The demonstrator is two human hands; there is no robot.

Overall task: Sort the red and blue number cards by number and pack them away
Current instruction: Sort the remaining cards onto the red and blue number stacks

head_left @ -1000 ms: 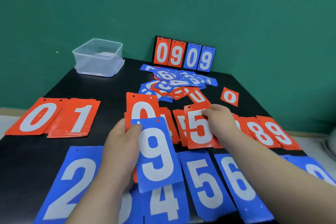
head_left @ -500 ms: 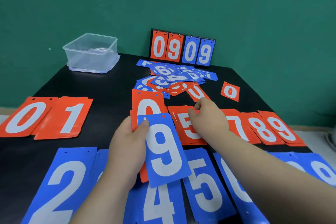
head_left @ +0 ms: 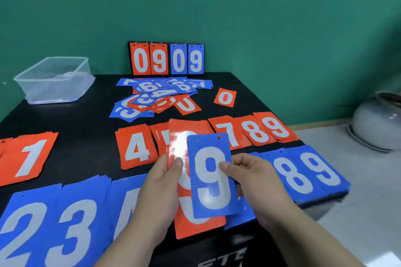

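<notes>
Sorting step: judging by the layout, the person is dealing cards from a small hand-held stack onto number piles, and the blue 9 card (head_left: 211, 178) is the one in hand.
Left grip (head_left: 160, 182): it is clamping a red card (head_left: 195, 223), thumb pressing on the face; glare is washing out its digit.
Right grip (head_left: 253, 180): it is pinching the blue 9 card by its right edge, thumb on the front, the other fingers hiding behind.
Blue 9 card: it is hovering well in front of the scoreboard (head_left: 166, 58), overlapping the red card and lying clear of the tabletop (head_left: 86, 115).
Blue 9 pile (head_left: 323, 171): it is sitting in front of the scoreboard and off to its right, at the end of the blue row.
Next move: the right grip is probably needing to slide the card free and carry it rightward onto that pile, face up and squared.
Remaining work: a loose heap (head_left: 156, 95) is waiting just in front of the scoreboard, and the clear box (head_left: 56, 80) left of the scoreboard is holding no cards, so packing is looking far off.
</notes>
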